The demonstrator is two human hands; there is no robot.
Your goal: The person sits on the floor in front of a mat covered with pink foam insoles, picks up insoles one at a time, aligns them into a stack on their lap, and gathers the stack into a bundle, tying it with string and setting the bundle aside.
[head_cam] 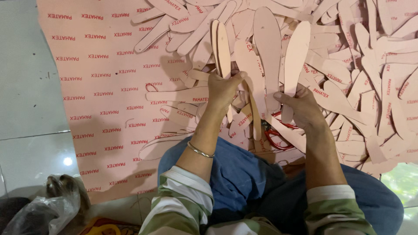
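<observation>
- A pink board sheet (100, 95) lies flat on the floor, beside my knee.
- My left hand (224, 89) is raised from the wrist, fingers clamped on two upright insole cutouts (220, 48), edges together, as if to match them.
- My right hand (302, 106) pinches more cutouts (283, 56), fanned apart above the scrap pile (370, 78).
- Red scissors (278, 137) rest below my hands.

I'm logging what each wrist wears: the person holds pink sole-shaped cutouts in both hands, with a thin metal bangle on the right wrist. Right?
Not quite: the head view shows the bangle on the left wrist. The left hand and right hand do both hold pink cutouts.
</observation>
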